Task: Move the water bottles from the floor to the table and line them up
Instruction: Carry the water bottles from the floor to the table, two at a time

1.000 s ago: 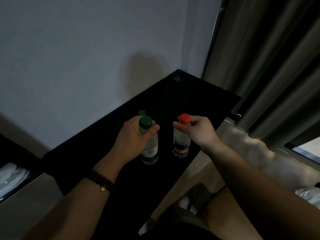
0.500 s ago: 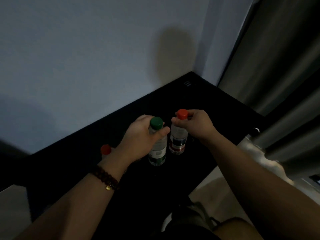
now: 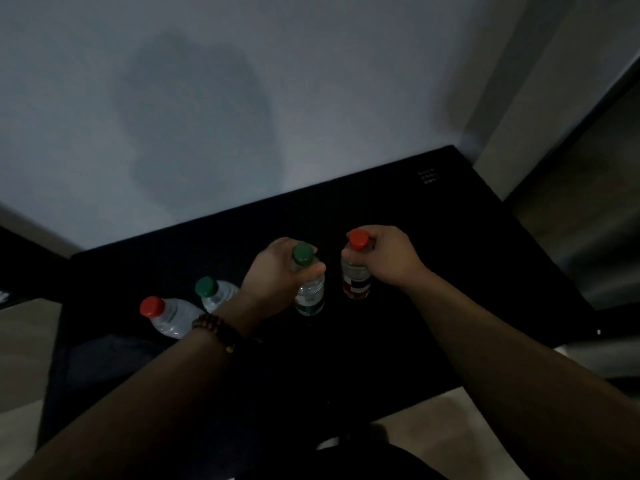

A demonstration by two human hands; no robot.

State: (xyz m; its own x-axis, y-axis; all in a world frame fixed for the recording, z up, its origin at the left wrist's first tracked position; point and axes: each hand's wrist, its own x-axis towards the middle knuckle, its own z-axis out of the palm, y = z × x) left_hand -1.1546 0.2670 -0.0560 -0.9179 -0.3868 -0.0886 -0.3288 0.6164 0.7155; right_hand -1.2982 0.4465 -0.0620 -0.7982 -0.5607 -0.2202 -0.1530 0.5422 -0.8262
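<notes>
Now fingers of the left hand (image 3: 277, 273) are pinching the green bottle (image 3: 310, 294), the right hand (image 3: 389, 259) the red bottle (image 3: 356, 280), ideally releasing both upright, aligned.

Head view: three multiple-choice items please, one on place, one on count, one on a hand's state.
1. The loose red-capped bottle stands on: A the floor; B the black table; C a shelf.
2. Bottles in view: A two; B four; C six.
3. The left hand: A lies flat; B grips a green-capped bottle; C hangs idle.
Answers: B, it stands upright on the dark tabletop; B, two red caps and two green caps show; B, its fingers curl round the neck under the green cap.
</notes>
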